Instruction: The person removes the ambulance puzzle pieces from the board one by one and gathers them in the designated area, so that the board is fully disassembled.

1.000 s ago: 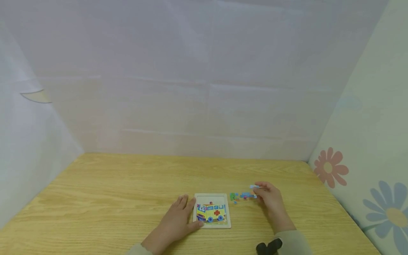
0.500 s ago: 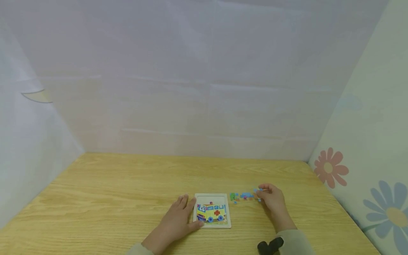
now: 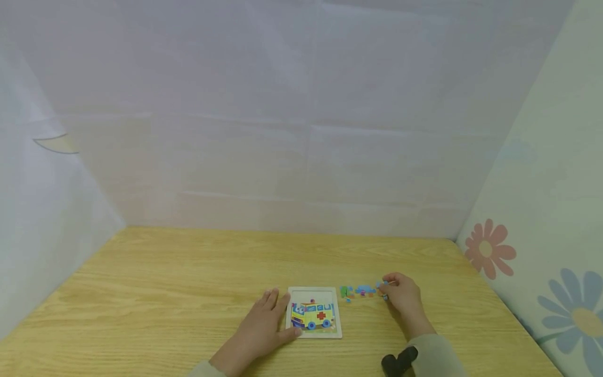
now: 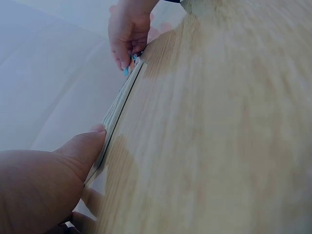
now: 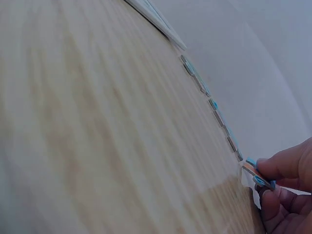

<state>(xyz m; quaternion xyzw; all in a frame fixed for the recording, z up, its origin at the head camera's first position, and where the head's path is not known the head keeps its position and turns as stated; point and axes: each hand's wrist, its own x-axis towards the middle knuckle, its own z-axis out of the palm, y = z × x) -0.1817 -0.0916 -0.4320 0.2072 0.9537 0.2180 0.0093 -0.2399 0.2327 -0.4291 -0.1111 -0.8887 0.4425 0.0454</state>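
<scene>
A square puzzle board (image 3: 338,319) with a pale rim lies on the table; its lower part shows a yellow ambulance picture, its upper part is bare. My left hand (image 3: 259,330) rests along the board's left side, fingers straight, thumb touching the lower left corner. To the right of the board, a green puzzle piece (image 3: 345,291) and a blue puzzle piece (image 3: 365,289) lie in a row. At that row's right end, my right hand (image 3: 405,299) pinches a puzzle piece (image 5: 252,170) between thumb and fingers, low at the tabletop. Its picture is mostly hidden by the fingers.
The wooden table (image 3: 198,272) stretches out around the board. A pale cloth wall (image 3: 301,157) stands behind it, with a flower-printed wall (image 3: 542,220) at the right. A black device (image 3: 399,361) sits at my right wrist.
My right hand has moved slightly right and lowered its puzzle piece from above the row to the row's right end. The left hand and the board have stayed put.
</scene>
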